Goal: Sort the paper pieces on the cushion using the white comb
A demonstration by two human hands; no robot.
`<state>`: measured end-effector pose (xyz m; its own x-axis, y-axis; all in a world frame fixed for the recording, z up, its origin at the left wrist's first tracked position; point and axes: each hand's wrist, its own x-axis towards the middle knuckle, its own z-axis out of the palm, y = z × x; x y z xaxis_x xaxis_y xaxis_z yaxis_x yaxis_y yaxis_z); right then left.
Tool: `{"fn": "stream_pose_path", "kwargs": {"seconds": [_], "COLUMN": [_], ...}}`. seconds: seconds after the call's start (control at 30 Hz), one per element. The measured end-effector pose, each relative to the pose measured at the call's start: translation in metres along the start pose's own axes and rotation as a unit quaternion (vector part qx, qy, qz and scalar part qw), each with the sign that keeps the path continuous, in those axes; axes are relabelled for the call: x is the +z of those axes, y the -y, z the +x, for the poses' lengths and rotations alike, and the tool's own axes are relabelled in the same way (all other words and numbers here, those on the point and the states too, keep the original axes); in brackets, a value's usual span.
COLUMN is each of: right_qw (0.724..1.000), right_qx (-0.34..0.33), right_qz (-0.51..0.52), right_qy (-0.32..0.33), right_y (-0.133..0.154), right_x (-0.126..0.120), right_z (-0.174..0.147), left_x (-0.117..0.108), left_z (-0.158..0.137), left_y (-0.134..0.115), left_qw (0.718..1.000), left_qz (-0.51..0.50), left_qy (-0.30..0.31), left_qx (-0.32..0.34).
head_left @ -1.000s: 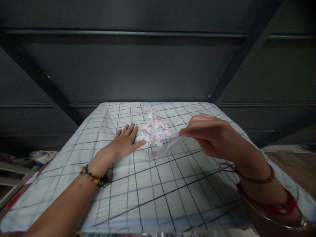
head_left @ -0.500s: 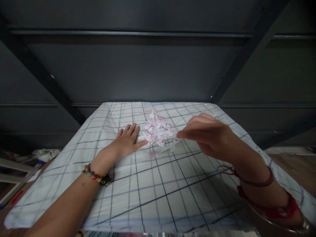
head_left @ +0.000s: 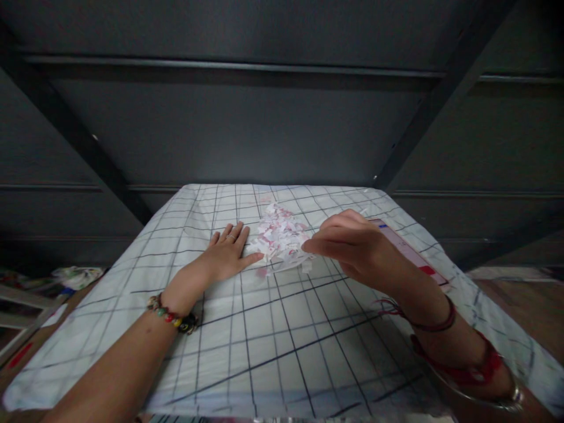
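Note:
Torn white and pink paper scraps lie in a loose pile on the checked cloth. My left hand rests flat beside the pile, fingers spread, its thumb at the near left edge of the scraps. To the right, my right hand is closed in a pinch, thumb and fingertips pressed together at the pile's near right side. From that pinch a thin, see-through whitish strip reaches left along the pile's near edge. Blur and its clearness leave its exact kind uncertain.
The white checked cloth covers the table. A pinkish flat sheet or card with blue and red marks lies partly behind my right forearm. A dark panelled wall rises behind the table. At the far left stands a pale frame.
My right hand has moved left and slightly down, bringing the strip closer along the pile's near edge. The pinkish card has come into sight behind it. My left hand stays put.

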<state>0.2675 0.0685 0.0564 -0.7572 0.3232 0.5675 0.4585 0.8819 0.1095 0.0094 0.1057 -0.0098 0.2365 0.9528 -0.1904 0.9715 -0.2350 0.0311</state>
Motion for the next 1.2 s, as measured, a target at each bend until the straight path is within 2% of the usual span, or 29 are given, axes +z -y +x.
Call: {"fn": "stream_pose_path", "kwargs": {"seconds": [0.13, 0.37, 0.53, 0.63, 0.83, 0.97, 1.07, 1.2], "right_qw": [1.0, 0.999, 0.999, 0.998, 0.999, 0.999, 0.998, 0.998], "right_qx": [-0.007, 0.025, 0.04, 0.052, 0.036, 0.003, 0.024, 0.039], "right_qz": [-0.009, -0.017, -0.023, -0.04, -0.038, -0.031, -0.038, -0.039], "right_qy": [0.001, -0.012, 0.016, 0.007, 0.004, -0.029, -0.038, -0.013], "right_y": [-0.002, -0.007, -0.01, -0.014, -0.007, 0.0, -0.003, -0.008], "right_x": [-0.004, -0.011, -0.011, -0.012, -0.007, -0.003, -0.004, -0.008], "right_z": [0.0, -0.002, -0.005, -0.007, -0.003, 0.001, -0.001, -0.004], "left_x": [-0.001, -0.003, -0.003, -0.003, -0.004, -0.003, -0.003, -0.003], "left_z": [-0.001, -0.002, -0.002, -0.002, -0.002, -0.002, -0.001, -0.001], "left_y": [-0.001, -0.002, -0.002, -0.002, -0.002, -0.002, -0.002, -0.002], "left_qw": [1.0, 1.0, 1.0, 1.0, 1.0, 1.0, 1.0, 1.0], "left_qz": [-0.001, 0.001, 0.004, 0.005, 0.003, 0.005, 0.01, 0.011], "left_qy": [-0.002, 0.007, 0.01, 0.011, 0.008, 0.012, 0.009, 0.011], "left_qx": [0.002, -0.002, -0.004, -0.003, -0.002, -0.003, -0.004, -0.002]}}
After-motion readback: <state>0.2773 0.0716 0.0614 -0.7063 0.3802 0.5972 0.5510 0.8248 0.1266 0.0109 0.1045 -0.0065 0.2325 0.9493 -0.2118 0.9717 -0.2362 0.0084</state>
